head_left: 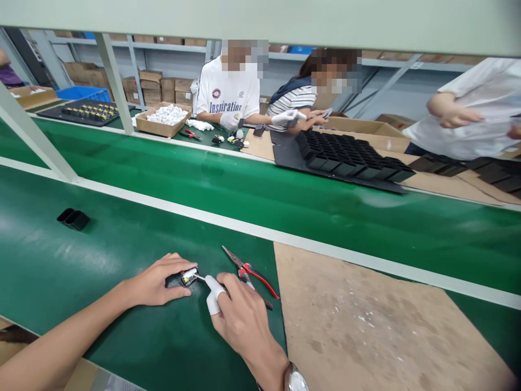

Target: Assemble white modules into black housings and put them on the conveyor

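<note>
On the green tabletop, my left hand grips a small black part with white and yellow pieces inside, thumb on one side and fingers on the other. My right hand, with white covers on its thumb and a finger, pinches a thin, light-coloured tool whose tip touches the inside of the part. Red-handled pliers lie just beyond my right hand, jaws partly apart. Two black holders rest side by side at the left.
A stained brown board lies at the right. Across the green belt, people work beside a box of white pieces, a black tray of yellow-and-black parts and rows of black holders. A metal post stands at the left.
</note>
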Available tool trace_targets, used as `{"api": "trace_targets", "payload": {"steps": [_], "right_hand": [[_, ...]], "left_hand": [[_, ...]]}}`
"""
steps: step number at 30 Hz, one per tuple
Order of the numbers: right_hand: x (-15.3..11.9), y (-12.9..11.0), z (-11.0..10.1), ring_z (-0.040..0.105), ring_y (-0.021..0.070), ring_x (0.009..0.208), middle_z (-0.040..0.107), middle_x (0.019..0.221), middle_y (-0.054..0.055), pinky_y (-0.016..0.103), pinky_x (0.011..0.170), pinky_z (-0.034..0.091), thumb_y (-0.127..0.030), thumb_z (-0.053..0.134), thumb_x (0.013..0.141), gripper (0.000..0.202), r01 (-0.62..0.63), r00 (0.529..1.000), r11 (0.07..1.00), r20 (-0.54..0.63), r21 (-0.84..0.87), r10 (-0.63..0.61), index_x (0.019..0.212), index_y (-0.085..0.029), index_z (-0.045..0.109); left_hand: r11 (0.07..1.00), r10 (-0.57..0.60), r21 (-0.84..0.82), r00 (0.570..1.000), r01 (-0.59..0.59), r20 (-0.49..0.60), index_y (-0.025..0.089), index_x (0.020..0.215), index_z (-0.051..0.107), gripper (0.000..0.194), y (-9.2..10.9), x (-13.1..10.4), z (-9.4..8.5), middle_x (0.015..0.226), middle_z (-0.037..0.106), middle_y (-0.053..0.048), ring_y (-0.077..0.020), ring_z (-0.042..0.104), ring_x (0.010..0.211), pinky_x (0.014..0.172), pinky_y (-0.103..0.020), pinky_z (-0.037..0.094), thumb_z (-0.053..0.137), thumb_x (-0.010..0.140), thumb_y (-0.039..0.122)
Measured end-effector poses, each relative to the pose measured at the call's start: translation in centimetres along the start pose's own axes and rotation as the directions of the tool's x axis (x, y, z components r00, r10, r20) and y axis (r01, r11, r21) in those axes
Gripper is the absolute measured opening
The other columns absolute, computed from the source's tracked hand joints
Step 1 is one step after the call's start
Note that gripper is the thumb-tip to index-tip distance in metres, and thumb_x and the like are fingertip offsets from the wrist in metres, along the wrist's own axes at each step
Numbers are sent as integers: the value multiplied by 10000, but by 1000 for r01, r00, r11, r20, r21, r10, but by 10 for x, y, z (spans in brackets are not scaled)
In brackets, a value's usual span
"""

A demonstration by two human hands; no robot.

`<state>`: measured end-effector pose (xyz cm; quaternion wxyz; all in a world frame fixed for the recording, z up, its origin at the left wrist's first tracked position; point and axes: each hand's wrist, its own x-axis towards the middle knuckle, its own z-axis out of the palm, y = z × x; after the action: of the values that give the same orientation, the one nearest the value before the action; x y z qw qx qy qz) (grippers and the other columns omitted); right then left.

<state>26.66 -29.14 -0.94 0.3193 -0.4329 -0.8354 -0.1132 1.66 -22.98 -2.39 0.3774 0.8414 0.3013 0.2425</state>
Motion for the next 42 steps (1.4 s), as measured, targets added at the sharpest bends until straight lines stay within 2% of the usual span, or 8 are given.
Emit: {"api": "trace_targets", "payload": {"steps": [7,11,19,30,36,40,42], "right_hand": [[-2,-1,2,558,200,743,622,909,83,341,619,402,-27,490,901,225,1,1000,1000,19,-20,-1,846,-193,631],[-1,2,1,539,192,701,627,899,80,348,602,394,-40,484,905,232,-3,1000,999,17,-48,3,787,-200,603],[0,2,1,530,186,686,627,882,66,342,612,383,-34,476,916,231,-4,999,998,33,-55,6,848,-192,630],[6,-7,3,505,193,696,608,858,69,343,618,340,-32,454,917,287,34,998,998,57,-43,-32,724,-227,541],[6,-4,-3,522,199,720,630,887,73,345,635,365,-44,468,929,255,45,998,999,54,-25,-44,785,-216,590],[5,-1,-7,509,188,690,627,870,70,344,604,356,-39,470,916,272,44,994,999,97,-24,-42,739,-217,574],[5,1,-9,509,186,687,630,879,65,340,608,371,-45,479,917,243,30,994,1000,105,4,-30,801,-208,618]], "left_hand": [[999,-28,-45,1000,28,12,253,1313,699,347,3,2,-1,1192,760,-84,-260,662,1104,989,-408,532,751,973,303],[999,-18,-43,1000,18,-1,250,1290,702,338,4,3,-1,1179,767,-80,-258,668,1098,984,-401,531,767,961,297],[1000,17,-24,1000,-17,-5,234,1304,698,347,2,3,-1,1166,773,-97,-265,675,1082,975,-411,528,756,974,326],[996,85,-14,996,-85,-5,223,1317,684,349,-1,1,1,1150,771,-91,-257,664,1065,990,-406,498,747,987,318],[997,79,-2,997,-79,-2,214,1305,687,333,2,1,1,1169,770,-102,-268,674,1074,984,-415,509,733,980,274],[996,93,12,996,-93,-8,207,1303,684,335,4,1,0,1154,771,-109,-272,679,1060,966,-418,525,716,971,236],[994,106,16,994,-106,-20,204,1307,676,343,4,1,1,1139,768,-106,-266,677,1050,959,-412,532,707,965,207]]}}
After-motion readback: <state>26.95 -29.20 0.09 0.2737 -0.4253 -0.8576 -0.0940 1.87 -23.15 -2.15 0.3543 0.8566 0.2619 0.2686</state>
